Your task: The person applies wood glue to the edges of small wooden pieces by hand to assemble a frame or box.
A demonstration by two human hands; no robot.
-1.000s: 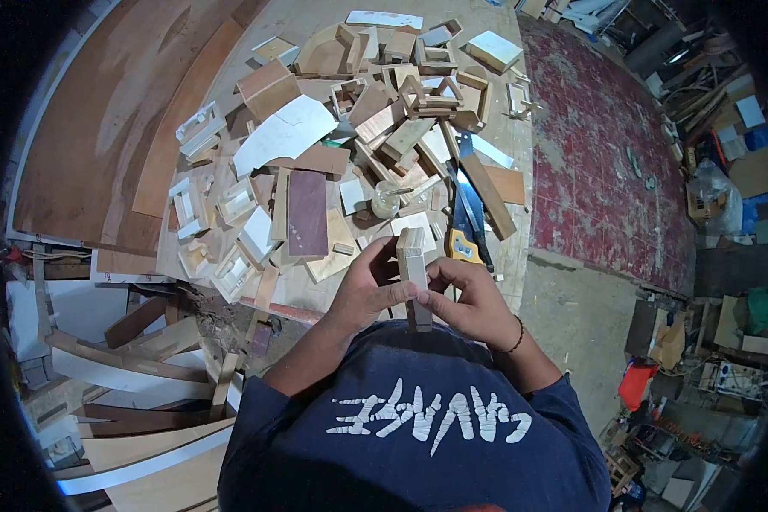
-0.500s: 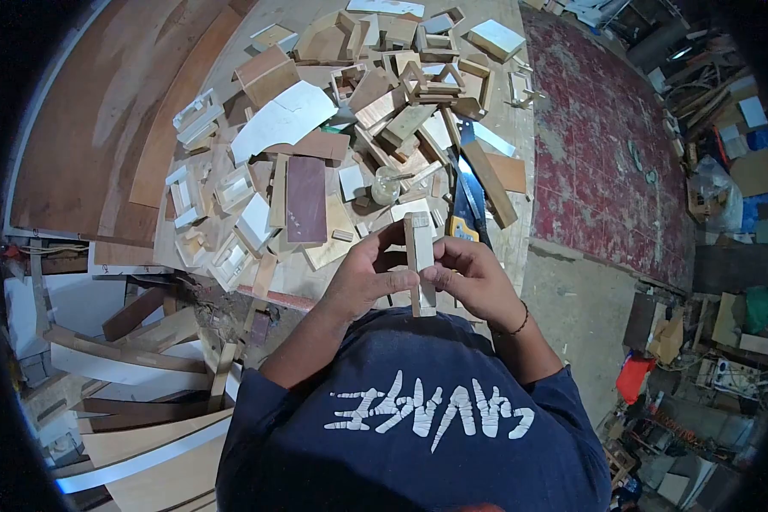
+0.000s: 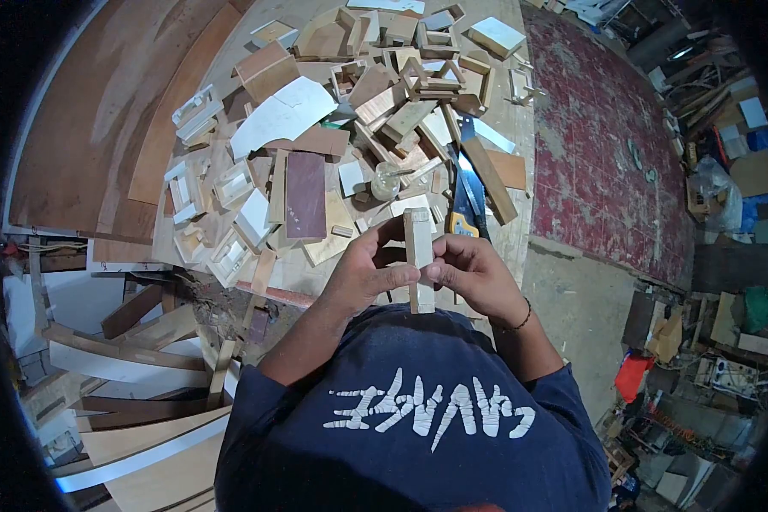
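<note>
Between both hands, close to my chest, is a narrow pale wooden piece [image 3: 420, 247], seen nearly edge-on with its long side pointing away from me. My left hand [image 3: 369, 271] grips its left side, thumb pressed on the near part and fingers behind. My right hand [image 3: 476, 277] pinches the right side with thumb and fingertips. Just beyond the hands lies a handsaw [image 3: 468, 192] with a yellow-and-black handle. A small glass jar [image 3: 386, 183] stands on the worktable [image 3: 358, 224] a little farther off.
Wooden offcuts and small box-like frames crowd the table, among them a white curved panel [image 3: 283, 118] and a dark red-brown board [image 3: 305, 194]. Large plywood sheets [image 3: 85, 111] stand at the left. Curved wood strips [image 3: 128, 363] are stacked at lower left. Red flooring [image 3: 602, 154] lies right.
The wooden piece has turned slightly in my hands, so its narrow edge faces me more. Both hands keep their hold in nearly the same place.
</note>
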